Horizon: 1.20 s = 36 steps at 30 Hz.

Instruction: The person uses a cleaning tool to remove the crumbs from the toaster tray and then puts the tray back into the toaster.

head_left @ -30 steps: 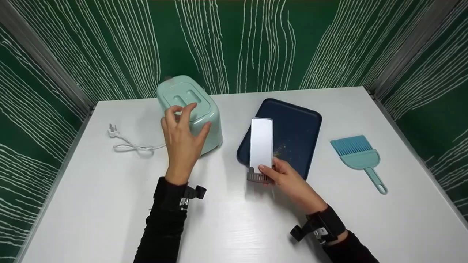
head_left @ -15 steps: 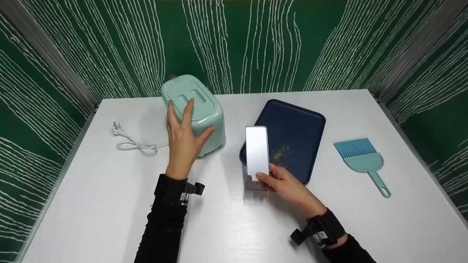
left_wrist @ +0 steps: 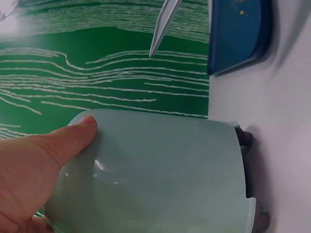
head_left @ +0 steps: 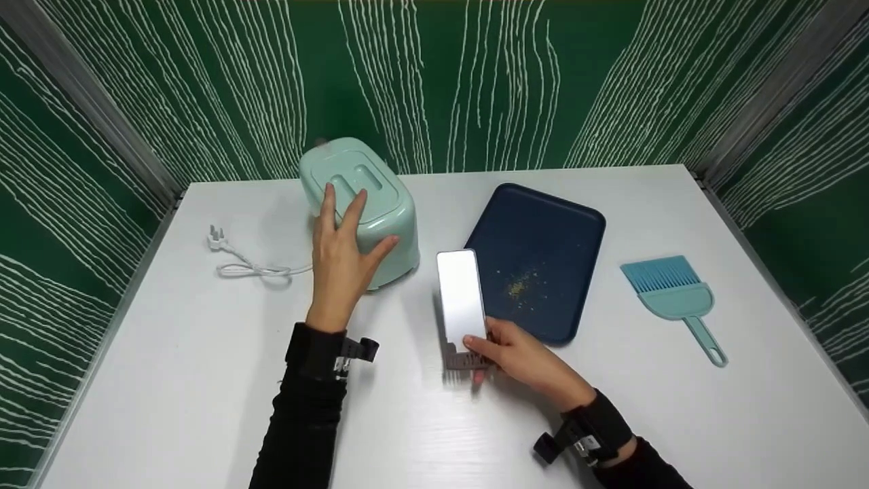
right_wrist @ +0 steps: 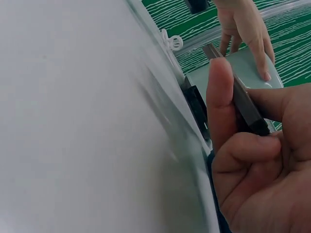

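My left hand [head_left: 341, 275] rests on a mint-green toaster [head_left: 400, 248], fingers spread over its lidded top. The thumb lies against the top edge of its near end; the left wrist view gives that smooth end [left_wrist: 160, 165] and its dark feet close up. My right hand [head_left: 533, 363] pinches a crumb tray [head_left: 461, 295], a narrow silver plate with a grey slotted end, between thumb and fingers. It is held above the table to the right of the toaster, slotted end toward me. In the right wrist view its dark edge [right_wrist: 250, 109] shows between the fingers.
A dark blue tray [head_left: 543, 227] with yellowish crumbs [head_left: 518, 288] lies right of the toaster. Farther right is a mint hand brush [head_left: 675, 299]. A white cord with its plug [head_left: 216, 239] lies at the left. Green walls with white streaks enclose the white table [head_left: 204, 380].
The left hand has come down onto the toaster and straightened its fingers. The right hand has brought the crumb tray left and nearer to me, off the blue tray.
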Available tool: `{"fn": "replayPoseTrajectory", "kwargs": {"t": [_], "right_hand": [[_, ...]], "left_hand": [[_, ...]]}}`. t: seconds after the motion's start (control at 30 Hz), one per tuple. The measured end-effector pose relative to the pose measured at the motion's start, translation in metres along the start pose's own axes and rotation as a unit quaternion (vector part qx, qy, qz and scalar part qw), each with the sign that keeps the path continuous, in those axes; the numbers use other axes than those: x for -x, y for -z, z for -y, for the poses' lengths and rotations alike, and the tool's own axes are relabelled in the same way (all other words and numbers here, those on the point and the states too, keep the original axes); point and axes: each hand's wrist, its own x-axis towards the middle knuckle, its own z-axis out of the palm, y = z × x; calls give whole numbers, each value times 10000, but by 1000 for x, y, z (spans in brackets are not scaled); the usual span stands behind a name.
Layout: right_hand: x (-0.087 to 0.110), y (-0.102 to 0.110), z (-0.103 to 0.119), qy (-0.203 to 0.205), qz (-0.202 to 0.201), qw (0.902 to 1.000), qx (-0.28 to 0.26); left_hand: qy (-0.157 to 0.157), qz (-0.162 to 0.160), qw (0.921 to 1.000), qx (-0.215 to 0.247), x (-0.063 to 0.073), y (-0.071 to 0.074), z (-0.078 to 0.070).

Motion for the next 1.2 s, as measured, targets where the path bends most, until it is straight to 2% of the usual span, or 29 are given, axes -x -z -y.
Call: {"fn": "replayPoseTrajectory", "kwargs": {"t": [0.17,0.37,0.8,1.03,1.2], "right_hand": [[-2,-6,-3,85,165,9998,33],[-3,-15,-4,-110,261,9995,-155],[-6,-21,-2,-406,-42,9987,-295],[-9,-23,4,-447,300,9978,-377],[-12,-25,8,-567,350,9977,-90]], "left_hand": [[-33,-41,10000,-7,1,0,0],[57,10,10000,-53,0,-1,1],[100,57,9999,-106,1,0,1],[-61,-72,9998,-147,1,-2,3],[-34,-61,9998,-165,1,-1,1]]}}
